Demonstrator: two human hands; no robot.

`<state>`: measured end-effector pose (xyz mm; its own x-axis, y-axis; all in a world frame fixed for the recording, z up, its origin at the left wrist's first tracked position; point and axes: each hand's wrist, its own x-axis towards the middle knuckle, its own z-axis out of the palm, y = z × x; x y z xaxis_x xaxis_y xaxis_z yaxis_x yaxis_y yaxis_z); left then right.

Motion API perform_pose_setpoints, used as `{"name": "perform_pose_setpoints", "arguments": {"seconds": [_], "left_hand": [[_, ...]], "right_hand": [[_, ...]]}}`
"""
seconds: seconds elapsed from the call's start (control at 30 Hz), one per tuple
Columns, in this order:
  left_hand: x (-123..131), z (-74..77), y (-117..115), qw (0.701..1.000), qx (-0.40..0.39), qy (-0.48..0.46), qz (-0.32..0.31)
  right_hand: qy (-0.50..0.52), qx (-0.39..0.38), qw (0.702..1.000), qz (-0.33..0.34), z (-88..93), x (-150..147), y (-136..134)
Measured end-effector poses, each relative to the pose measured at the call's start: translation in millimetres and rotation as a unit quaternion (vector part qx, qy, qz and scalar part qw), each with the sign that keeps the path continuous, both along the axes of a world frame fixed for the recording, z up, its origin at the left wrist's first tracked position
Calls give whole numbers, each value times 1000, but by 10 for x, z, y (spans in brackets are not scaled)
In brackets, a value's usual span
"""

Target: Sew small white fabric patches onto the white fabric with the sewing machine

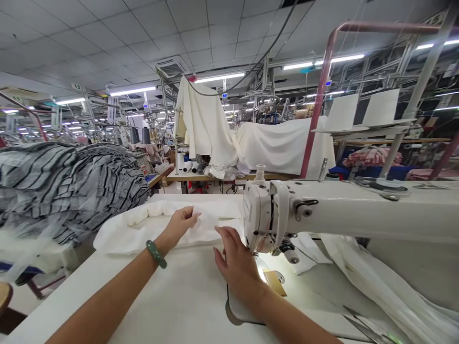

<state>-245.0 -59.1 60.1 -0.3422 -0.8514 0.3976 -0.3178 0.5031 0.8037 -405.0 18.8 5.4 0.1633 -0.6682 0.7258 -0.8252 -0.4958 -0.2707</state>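
White fabric (150,241) lies folded on the sewing table (179,296), left of the sewing machine (261,215). My left hand (179,227), with a green bangle (156,254) on the wrist, is over this fabric; its fingers are curled together in a pinch on the cloth. Close to the machine's needle area, my right hand (238,260) has its thumb apart from its fingers, and nothing shows between them. Its fingertips point toward the white fabric. The needle itself is hard to make out behind the right hand.
Scissors (366,327) lie at the lower right, near more white cloth (387,282) under the machine arm. A tan piece (275,283) sits by the needle plate. Striped grey fabric (71,186) is heaped at left. Thread cones (342,112) stand above the machine.
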Motion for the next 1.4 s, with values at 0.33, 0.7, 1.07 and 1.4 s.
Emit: {"name": "perform_pose_setpoints", "arguments": {"seconds": [0.33, 0.7, 1.07, 1.4], "left_hand": [[133, 337, 876, 992, -107, -62, 29], [45, -146, 1226, 942, -204, -244, -108], [-418, -289, 1055, 726, -587, -319, -161], [-534, -420, 758, 806, -460, -319, -190]], "right_hand": [[73, -105, 992, 8, 445, 115, 374], [330, 39, 929, 166, 244, -992, 976], [296, 149, 912, 241, 266, -1062, 806], [257, 148, 924, 241, 171, -1193, 717]]}}
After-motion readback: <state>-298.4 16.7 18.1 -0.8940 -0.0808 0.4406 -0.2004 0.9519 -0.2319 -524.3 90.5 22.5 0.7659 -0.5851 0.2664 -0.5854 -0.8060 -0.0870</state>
